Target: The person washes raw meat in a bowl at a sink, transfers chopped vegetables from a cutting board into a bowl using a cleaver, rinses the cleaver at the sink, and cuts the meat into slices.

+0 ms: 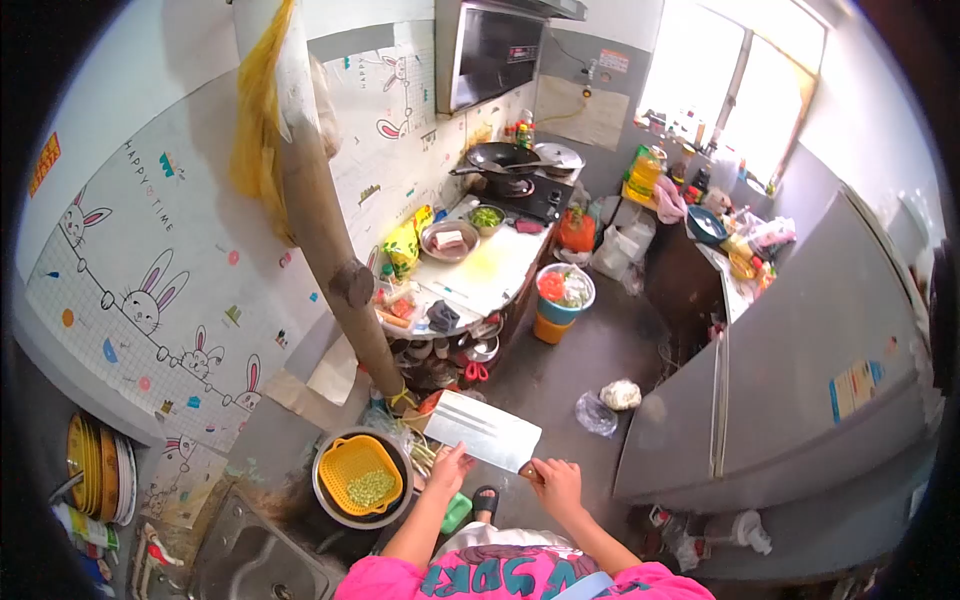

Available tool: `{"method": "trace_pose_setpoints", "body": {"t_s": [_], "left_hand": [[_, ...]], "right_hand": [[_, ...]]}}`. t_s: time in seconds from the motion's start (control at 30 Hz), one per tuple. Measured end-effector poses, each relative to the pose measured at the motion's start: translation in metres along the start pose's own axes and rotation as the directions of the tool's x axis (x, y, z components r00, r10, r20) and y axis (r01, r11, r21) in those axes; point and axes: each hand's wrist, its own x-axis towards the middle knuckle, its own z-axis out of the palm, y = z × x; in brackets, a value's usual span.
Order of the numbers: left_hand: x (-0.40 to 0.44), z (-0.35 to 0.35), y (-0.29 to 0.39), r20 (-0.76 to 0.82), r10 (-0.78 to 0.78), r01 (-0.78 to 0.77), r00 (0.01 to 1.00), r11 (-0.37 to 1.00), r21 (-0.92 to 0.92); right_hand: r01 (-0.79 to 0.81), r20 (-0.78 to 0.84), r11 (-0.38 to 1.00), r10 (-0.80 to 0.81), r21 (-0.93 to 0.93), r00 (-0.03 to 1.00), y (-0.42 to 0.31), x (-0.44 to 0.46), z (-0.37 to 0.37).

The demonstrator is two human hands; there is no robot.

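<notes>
A: Where is the cleaver (486, 430) against the hands?

B: Just on the far side of them, held in the air above the floor. Its long axis slants from far left, at the blade's end, to near right, at the wooden handle (526, 473).

A: Which hand is nearer the handle?

B: The right hand (557, 485). Its fingers are wrapped around the handle, a full grasp. The left hand (453, 467) is at the blade's near edge, toward its left end. Its fingers seem to touch the metal, but whether they pinch it or merely rest there I cannot tell.

A: So the handle is right, the blade left?

B: Yes, with the broad face turned up. Both arms reach in from the near side.

A: Now count.

B: One cleaver, two hands. To the near left, one yellow basket (338, 463) inside one metal basin (329, 509); the green pieces (371, 488) in it are too many and too small to count. On the far counter, two bowls: one metal bowl (455, 257) holding a pale block (447, 240), and one smaller bowl (491, 232) of chopped greens (486, 216). Farther still, one wok (490, 152).
</notes>
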Motion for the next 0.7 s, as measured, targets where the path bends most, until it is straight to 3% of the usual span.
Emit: {"method": "trace_pose_setpoints", "body": {"t_s": [0.13, 0.37, 0.7], "left_hand": [[0.045, 0.0, 0.015, -0.094, 0.065, -0.073, 0.993, 0.994, -0.086], [0.087, 0.032, 0.043, -0.148, 0.074, -0.07, 0.986, 0.997, 0.029], [0.232, 0.113, 0.023, -0.123, 0.086, -0.074, 0.989, 0.993, 0.097]], "right_hand": [[0.063, -0.033, 0.998, -0.064, -0.026, 0.997, 0.007, 0.061, 0.004], [0.048, 0.01, 0.998, -0.048, 0.047, 0.999, 0.046, 0.114, 0.019], [0.045, 0.012, 0.991, -0.047, 0.123, 0.999, 0.18, 0.225, 0.018]]}}
